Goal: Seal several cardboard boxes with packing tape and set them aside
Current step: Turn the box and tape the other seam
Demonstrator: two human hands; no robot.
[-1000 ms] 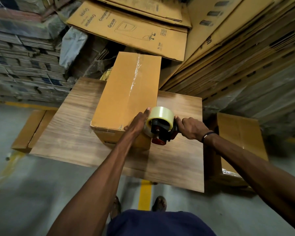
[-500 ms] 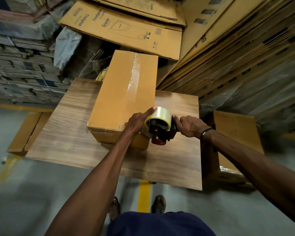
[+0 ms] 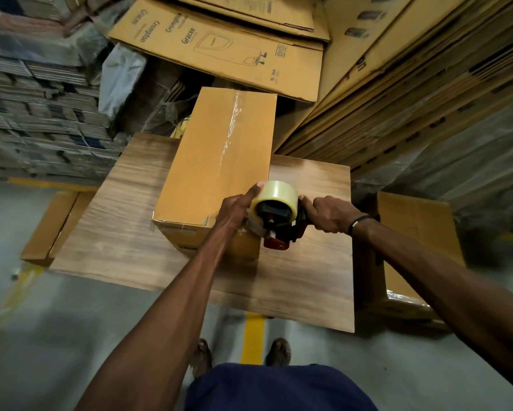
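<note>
At the near end of the cardboard box (image 3: 216,161) on the table (image 3: 116,232), your right hand (image 3: 328,213) grips the tape dispenser (image 3: 276,215), fingers curled round its handle; your left hand (image 3: 236,210) presses the roll with straight fingers. Little has shifted since a second ago: the top seam is taped, so cutting comes next.

long brown cardboard box (image 3: 216,161) taped along top, tape dispenser (image 3: 276,215) at near end
</note>
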